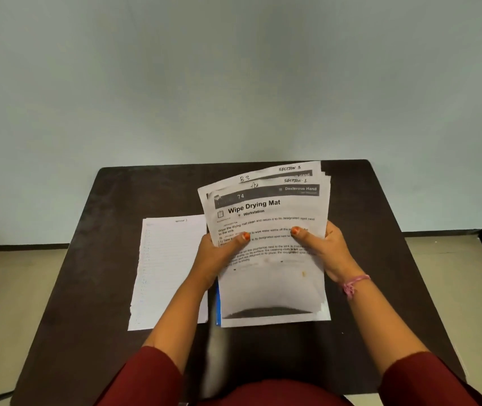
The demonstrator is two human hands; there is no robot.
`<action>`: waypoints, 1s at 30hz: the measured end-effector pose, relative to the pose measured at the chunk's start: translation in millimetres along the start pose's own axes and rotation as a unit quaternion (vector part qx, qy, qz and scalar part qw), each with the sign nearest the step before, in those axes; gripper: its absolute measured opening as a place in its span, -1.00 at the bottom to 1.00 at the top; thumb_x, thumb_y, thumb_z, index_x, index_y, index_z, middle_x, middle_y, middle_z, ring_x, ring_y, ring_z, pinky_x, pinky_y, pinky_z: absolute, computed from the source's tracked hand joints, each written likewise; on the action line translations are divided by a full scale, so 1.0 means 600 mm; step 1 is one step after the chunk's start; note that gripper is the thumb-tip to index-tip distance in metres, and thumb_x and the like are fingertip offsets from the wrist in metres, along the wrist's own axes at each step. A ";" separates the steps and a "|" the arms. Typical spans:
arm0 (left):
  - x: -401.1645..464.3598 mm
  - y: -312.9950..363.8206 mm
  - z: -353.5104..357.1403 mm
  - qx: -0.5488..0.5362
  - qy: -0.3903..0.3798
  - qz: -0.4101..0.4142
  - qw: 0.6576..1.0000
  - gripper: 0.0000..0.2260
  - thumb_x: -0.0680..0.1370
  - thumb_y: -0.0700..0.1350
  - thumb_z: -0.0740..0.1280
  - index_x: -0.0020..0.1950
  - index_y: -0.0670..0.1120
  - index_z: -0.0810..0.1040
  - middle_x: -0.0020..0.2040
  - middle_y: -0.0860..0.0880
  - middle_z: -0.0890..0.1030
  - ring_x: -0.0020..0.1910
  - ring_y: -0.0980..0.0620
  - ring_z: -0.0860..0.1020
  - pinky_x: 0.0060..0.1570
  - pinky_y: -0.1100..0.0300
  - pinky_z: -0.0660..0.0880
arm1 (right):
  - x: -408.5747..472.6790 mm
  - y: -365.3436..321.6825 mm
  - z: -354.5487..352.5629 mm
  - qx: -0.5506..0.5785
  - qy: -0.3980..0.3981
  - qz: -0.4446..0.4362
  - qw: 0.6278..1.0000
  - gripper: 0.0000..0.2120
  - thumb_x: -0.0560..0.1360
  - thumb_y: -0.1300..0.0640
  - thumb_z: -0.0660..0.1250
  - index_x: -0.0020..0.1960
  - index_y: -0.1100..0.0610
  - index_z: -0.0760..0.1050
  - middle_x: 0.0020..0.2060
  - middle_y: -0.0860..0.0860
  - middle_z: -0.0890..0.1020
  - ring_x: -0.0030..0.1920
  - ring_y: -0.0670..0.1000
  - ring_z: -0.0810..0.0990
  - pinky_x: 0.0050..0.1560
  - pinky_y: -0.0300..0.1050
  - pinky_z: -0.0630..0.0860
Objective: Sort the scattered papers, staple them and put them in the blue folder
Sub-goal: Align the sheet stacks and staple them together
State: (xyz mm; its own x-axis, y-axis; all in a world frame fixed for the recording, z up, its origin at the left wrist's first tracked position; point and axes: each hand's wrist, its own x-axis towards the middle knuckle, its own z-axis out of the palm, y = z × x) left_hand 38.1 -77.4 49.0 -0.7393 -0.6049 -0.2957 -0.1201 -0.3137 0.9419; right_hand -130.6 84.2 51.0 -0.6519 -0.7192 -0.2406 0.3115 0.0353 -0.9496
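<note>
I hold a stack of printed papers (269,276) upright above the dark table (93,259). The top sheet reads "Wipe Drying Mat" and "SECTION 1"; a sheet behind it shows "B3" and "SECTION 3". My left hand (222,253) grips the stack's left edge with the thumb on the front. My right hand (322,247) grips the right edge the same way. A thin strip of the blue folder (218,306) shows under the stack's lower left edge; the rest is hidden. A lined sheet (169,271) lies flat on the table to the left. No stapler is visible.
The table stands against a pale wall, with its far edge just behind the papers. Beige floor shows on both sides. A blurred grey streak (212,361) runs down the table front near my body.
</note>
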 end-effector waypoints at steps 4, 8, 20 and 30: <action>-0.003 0.045 0.017 0.019 0.015 0.074 0.997 -0.80 0.47 -0.23 0.42 0.03 0.00 0.58 -0.09 0.11 0.70 -0.04 0.09 0.66 -0.13 0.26 0.59 | 0.001 -0.046 0.014 -0.007 0.023 -0.077 0.997 -0.76 0.40 0.30 0.42 0.07 0.20 0.59 -0.02 0.10 0.70 0.02 0.13 0.67 -0.06 -0.08 0.62; -0.002 0.064 0.020 0.036 0.013 0.129 0.991 -0.78 0.47 -0.26 0.41 0.03 0.01 0.58 -0.08 0.12 0.69 0.00 0.13 0.64 -0.09 0.28 0.57 | 0.006 -0.064 0.016 -0.010 0.024 -0.128 0.991 -0.76 0.40 0.34 0.42 0.05 0.17 0.59 -0.06 0.04 0.71 -0.01 0.06 0.68 -0.09 -0.15 0.60; 0.008 0.053 0.015 0.068 0.033 0.150 0.986 -0.64 0.38 -0.29 0.49 0.05 0.07 0.55 -0.01 0.09 0.64 -0.01 0.17 0.63 -0.10 0.25 0.59 | 0.025 -0.050 0.008 -0.044 0.001 -0.171 0.984 -0.53 0.29 0.23 0.50 0.18 0.20 0.52 0.03 0.02 0.69 0.11 0.07 0.64 0.03 -0.11 0.60; 0.022 0.035 0.005 0.058 0.036 0.136 0.988 -0.66 0.40 -0.29 0.47 0.05 0.07 0.54 -0.02 0.12 0.65 0.00 0.13 0.63 -0.04 0.21 0.60 | 0.039 -0.076 0.001 -0.046 -0.045 -0.147 0.987 -0.51 0.15 -0.05 0.60 0.04 0.03 0.60 -0.03 -0.03 0.71 0.06 0.02 0.66 -0.05 -0.19 0.60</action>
State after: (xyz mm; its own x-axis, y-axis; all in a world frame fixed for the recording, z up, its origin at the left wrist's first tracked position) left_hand 23.9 -89.6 65.5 -0.7060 -0.7074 -0.0351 -0.0011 -0.0486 0.9988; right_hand -159.6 65.1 89.1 -0.6394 -0.7663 0.0627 0.0509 -0.1236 -0.9910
